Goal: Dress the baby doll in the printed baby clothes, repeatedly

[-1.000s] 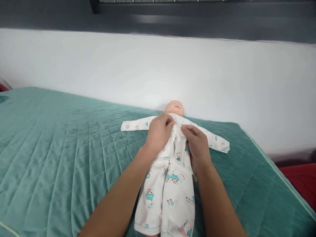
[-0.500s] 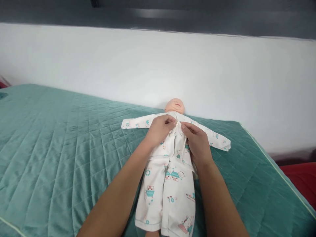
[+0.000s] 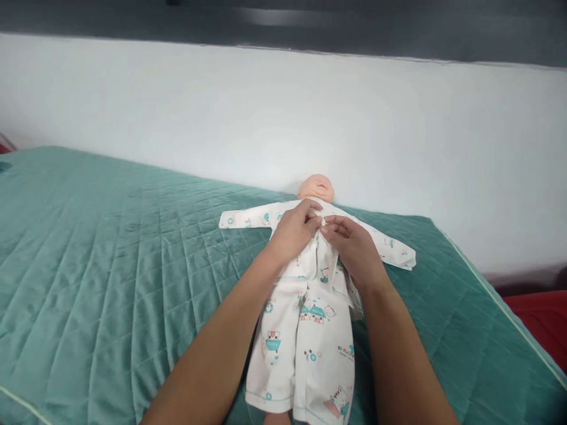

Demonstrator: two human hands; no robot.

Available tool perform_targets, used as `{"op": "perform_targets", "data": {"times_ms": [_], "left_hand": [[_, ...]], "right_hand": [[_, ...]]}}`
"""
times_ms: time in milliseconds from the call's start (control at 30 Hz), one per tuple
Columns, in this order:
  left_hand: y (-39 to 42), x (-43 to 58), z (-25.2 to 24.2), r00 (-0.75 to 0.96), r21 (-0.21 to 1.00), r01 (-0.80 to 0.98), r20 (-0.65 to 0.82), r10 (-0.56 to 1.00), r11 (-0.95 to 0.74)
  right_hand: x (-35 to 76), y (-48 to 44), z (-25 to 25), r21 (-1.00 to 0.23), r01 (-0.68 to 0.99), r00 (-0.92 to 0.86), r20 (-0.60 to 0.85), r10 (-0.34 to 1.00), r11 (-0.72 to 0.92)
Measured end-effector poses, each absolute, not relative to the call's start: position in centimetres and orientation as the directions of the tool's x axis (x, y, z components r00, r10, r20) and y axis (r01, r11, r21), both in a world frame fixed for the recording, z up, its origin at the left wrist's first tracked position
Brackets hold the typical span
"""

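A baby doll (image 3: 316, 188) lies on its back, dressed in a white printed top (image 3: 248, 219) and matching white trousers (image 3: 325, 357). Its sleeves stretch out to both sides. Over the upper chest, my left hand (image 3: 296, 229) pinches the front edge of the top between thumb and fingers. Close against it, my right hand (image 3: 351, 243) pinches the other front edge. The fingertips of both hands nearly meet at the front opening. Whatever fastener sits between them is too small and covered to make out. Below my hands the top hangs loosely over the trousers' waist.
A green quilted cover (image 3: 110, 265) lies under the doll, with a pale piped edge at the right. Behind the doll's head rises a white wall (image 3: 199, 112), with a dark band above. A red chair-like object (image 3: 538, 319) stands beyond the right edge.
My left hand has shifted slightly right and closer over the chest, its fingers now nearer the right hand's. The top's right lower edge has lifted outward a little. The view tilts slightly.
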State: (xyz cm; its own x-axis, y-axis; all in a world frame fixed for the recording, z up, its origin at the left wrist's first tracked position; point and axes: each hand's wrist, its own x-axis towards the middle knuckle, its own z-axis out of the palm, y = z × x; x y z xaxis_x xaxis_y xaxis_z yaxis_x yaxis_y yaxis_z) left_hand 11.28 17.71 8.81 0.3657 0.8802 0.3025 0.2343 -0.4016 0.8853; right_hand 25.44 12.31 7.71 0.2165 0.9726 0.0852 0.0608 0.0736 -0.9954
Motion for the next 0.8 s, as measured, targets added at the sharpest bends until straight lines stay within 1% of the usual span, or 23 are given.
{"op": "perform_targets", "data": {"times_ms": [167, 300, 400, 500, 633, 733, 800], "left_hand": [[17.6, 11.3, 8.9, 0.399, 0.858, 0.275, 0.309, 0.864, -0.434], [17.6, 11.4, 8.8, 0.389, 0.840, 0.328, 0.296, 0.873, -0.431], [17.7, 11.5, 8.7, 0.383, 0.835, 0.330, 0.307, 0.871, -0.439], [17.7, 11.3, 8.7, 0.373, 0.849, 0.310, 0.305, 0.876, -0.427], [17.7, 10.6, 9.2, 0.376, 0.833, 0.382, 0.257, 0.890, -0.401], [17.7, 10.2, 9.5, 0.392, 0.847, 0.393, 0.198, 0.899, -0.358], [17.7, 10.1, 9.6, 0.403, 0.858, 0.370, 0.196, 0.894, -0.355]], "right_hand": [[25.0, 12.2, 8.1, -0.983, 0.169, 0.202, 0.101, 0.974, 0.066], [24.5, 12.2, 8.3, -0.942, 0.332, 0.231, 0.131, 0.964, 0.049], [24.1, 12.0, 8.5, -0.902, 0.431, 0.243, 0.149, 0.959, 0.031], [23.7, 11.7, 9.1, -0.882, 0.471, 0.253, 0.139, 0.957, 0.004], [23.5, 11.3, 9.7, -0.852, 0.522, 0.271, 0.124, 0.955, -0.037], [23.5, 11.1, 9.9, -0.832, 0.554, 0.256, 0.142, 0.956, -0.025], [23.5, 11.1, 9.8, -0.822, 0.568, 0.259, 0.150, 0.954, -0.025]]}}
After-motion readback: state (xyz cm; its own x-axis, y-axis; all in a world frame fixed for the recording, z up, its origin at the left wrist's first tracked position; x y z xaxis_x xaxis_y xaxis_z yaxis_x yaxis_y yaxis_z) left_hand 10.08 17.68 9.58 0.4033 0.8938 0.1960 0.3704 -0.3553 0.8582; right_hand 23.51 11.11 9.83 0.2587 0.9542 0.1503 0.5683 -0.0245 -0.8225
